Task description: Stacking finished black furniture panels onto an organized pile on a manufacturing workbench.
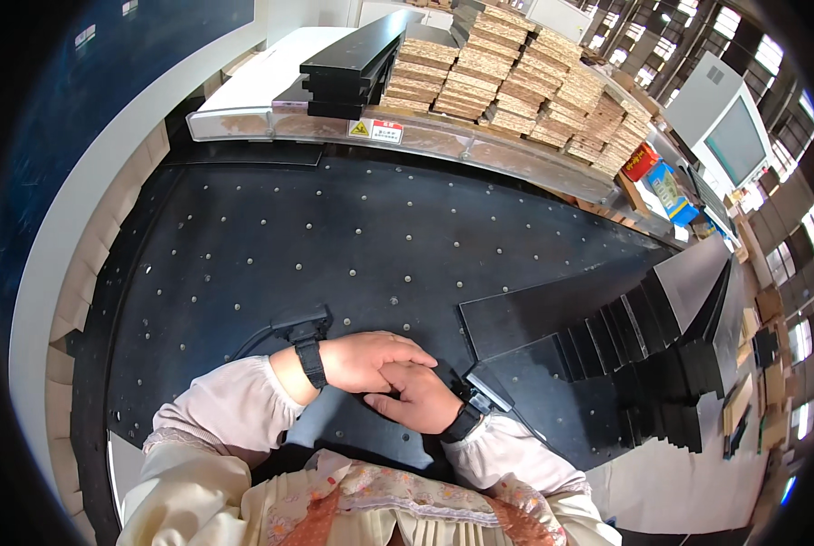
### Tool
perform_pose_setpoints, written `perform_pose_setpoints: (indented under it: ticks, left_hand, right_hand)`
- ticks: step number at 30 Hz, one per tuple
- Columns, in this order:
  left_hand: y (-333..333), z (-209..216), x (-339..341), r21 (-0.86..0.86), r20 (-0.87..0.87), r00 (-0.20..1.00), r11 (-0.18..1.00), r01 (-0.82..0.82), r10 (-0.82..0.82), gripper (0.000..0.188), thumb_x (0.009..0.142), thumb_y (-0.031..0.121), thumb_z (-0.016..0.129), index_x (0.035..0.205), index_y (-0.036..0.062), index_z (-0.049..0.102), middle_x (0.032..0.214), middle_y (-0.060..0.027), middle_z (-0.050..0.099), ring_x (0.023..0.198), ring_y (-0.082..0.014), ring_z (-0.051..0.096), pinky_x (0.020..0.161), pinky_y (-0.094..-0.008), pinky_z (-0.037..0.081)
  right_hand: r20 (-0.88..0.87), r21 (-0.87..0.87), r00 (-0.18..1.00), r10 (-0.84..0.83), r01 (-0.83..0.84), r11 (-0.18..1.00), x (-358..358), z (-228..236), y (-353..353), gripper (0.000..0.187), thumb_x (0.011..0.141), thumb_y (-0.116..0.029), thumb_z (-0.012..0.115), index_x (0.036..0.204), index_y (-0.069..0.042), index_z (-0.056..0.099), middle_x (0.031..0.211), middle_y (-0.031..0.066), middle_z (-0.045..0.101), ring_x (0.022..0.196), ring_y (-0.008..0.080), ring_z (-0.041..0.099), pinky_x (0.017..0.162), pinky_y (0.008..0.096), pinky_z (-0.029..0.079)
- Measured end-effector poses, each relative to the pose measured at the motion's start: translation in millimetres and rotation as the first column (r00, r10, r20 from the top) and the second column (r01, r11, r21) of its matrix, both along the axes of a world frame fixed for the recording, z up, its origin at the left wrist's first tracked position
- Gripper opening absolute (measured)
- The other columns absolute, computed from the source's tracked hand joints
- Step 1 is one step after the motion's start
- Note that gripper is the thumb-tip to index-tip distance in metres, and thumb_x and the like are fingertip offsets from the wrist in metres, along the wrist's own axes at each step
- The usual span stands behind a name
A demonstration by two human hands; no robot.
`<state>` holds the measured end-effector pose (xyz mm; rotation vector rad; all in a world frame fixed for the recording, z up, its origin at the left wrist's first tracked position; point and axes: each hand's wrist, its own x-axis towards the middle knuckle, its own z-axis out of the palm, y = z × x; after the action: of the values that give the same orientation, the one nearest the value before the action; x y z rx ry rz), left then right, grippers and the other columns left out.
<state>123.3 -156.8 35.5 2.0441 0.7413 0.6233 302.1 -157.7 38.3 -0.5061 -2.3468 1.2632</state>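
My left hand lies across my right hand above the dark studded table, close to my body. The fingers of my left hand are stretched out over the right hand's fingers, with no object seen in them. The right thumb sticks out to the left, apart from the fingers, which are partly hidden under the left hand. Each wrist wears a black strap with a small device and cable: the left device and the right device. Nearest to the right hand is a flat black board.
Black boards stand stepped at the right. Across the far edge runs a machine beam with stacked particleboard strips and black panels behind it. A monitor, a red package and a blue box sit far right.
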Motion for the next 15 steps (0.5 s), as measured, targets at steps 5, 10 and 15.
perform_pose_setpoints:
  ticks: [5, 10, 15]
  left_hand:
    - [2, -13, -2, 0.008, 0.069, 0.997, 1.0, 0.016, -0.017, 0.055, 0.072, 0.004, 0.068, 0.126, 0.006, 0.055, 0.118, -0.0148, 0.06, 0.109, -0.0312, 0.056, 0.092, -0.0389, 0.045]
    - [1, -9, 0, 0.044, 0.064, 0.998, 0.999, 0.002, -0.005, 0.054, 0.074, 0.003, 0.069, 0.126, 0.0059, 0.055, 0.119, -0.0131, 0.06, 0.111, -0.0294, 0.055, 0.092, -0.0382, 0.044]
    - [1, -14, 0, 0.006, 0.126, 0.992, 1.0, 0.025, -0.025, 0.054, 0.075, 0.002, 0.068, 0.127, 0.0077, 0.055, 0.118, -0.0122, 0.06, 0.11, -0.029, 0.056, 0.092, -0.038, 0.045]
  right_hand:
    - [-0.033, 0.007, 0.999, 0.012, -0.012, 1.0, -2, -4, -1, 0.019, 0.08, -0.012, 0.071, 0.091, 0.0, 0.06, 0.081, 0.0109, 0.062, 0.077, 0.0218, 0.061, 0.068, 0.0316, 0.047]
    - [0.004, 0.002, 1.0, 0.012, -0.012, 1.0, 1, -3, 1, 0.019, 0.081, -0.011, 0.07, 0.093, 0.001, 0.06, 0.08, 0.0104, 0.063, 0.073, 0.0212, 0.061, 0.066, 0.031, 0.047]
    - [0.015, -0.042, 1.0, 0.005, -0.004, 0.999, 1, -3, 0, 0.02, 0.078, -0.012, 0.07, 0.086, 0.001, 0.058, 0.076, 0.0148, 0.061, 0.069, 0.0281, 0.06, 0.061, 0.0355, 0.046]
